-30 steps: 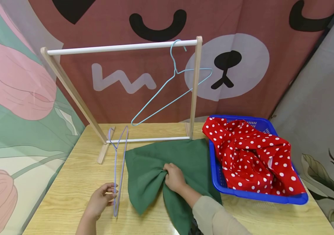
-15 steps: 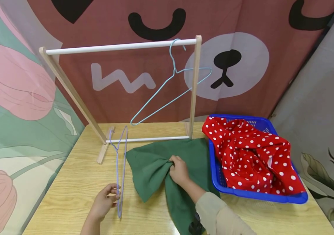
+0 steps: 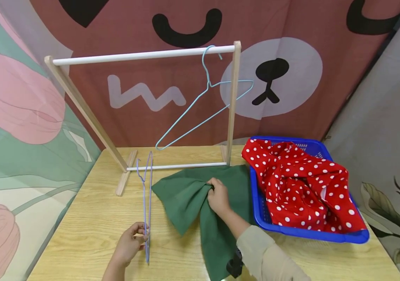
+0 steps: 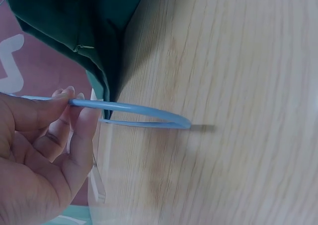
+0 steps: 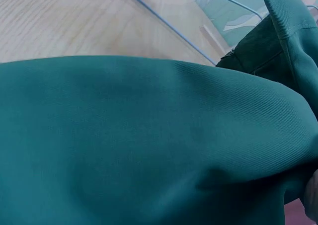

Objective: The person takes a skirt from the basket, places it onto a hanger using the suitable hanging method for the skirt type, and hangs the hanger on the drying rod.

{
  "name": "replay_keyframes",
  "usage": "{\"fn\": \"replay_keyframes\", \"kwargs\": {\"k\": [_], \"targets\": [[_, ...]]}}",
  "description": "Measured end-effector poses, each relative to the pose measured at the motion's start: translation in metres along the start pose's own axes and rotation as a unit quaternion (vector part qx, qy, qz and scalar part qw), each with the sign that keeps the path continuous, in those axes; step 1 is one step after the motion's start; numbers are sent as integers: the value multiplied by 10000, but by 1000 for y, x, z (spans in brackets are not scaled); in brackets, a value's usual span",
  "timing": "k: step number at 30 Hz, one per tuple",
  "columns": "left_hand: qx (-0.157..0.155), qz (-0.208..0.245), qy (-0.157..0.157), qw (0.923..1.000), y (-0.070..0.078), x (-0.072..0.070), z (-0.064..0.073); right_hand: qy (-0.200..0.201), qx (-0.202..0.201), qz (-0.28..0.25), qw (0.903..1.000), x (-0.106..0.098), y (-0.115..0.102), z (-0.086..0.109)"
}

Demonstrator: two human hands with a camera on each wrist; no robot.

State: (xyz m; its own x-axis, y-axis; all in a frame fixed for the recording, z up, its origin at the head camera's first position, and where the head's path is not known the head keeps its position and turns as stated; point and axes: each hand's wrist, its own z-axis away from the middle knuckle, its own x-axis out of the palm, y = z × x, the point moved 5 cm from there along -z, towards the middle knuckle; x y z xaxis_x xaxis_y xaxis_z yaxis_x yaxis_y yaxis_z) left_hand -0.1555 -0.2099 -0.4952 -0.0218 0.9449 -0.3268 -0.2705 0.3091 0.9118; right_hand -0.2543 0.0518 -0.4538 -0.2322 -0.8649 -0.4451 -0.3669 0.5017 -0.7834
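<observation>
My left hand (image 3: 129,244) pinches a lavender wire hanger (image 3: 145,210) near its lower end and holds it on edge, hook toward the rack. In the left wrist view the hanger (image 4: 134,108) looks blue, with thumb and fingertips on its wire. My right hand (image 3: 219,197) grips a bunched fold of a dark green cloth garment (image 3: 233,175), lifting its middle so that one flap hangs to the left. The garment's kind is unclear. In the right wrist view the green cloth (image 5: 149,130) fills most of the picture and hides nearly all of that hand.
A wooden rack with a white top bar (image 3: 133,56) stands at the back. A light blue hanger (image 3: 189,109) hangs near its right post (image 3: 234,101). On the right, a blue basket (image 3: 312,234) holds red polka-dot cloth (image 3: 302,187). Bare wooden table (image 3: 91,218) shows at left.
My right hand has drawn the green garment's gathered fold slightly up and to the right. My left hand and the lavender hanger have shifted slightly right, and the hanger has turned more edge-on.
</observation>
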Motion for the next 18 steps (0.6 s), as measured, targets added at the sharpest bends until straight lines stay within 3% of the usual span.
{"fn": "replay_keyframes", "kwargs": {"k": [8,18], "targets": [[97,60,-141,9998,-1,7,0,95,60,-151,9998,-6,0,-8],[30,77,-263,9996,-2,10,4,-306,16,366,9989,6,3,3]]}}
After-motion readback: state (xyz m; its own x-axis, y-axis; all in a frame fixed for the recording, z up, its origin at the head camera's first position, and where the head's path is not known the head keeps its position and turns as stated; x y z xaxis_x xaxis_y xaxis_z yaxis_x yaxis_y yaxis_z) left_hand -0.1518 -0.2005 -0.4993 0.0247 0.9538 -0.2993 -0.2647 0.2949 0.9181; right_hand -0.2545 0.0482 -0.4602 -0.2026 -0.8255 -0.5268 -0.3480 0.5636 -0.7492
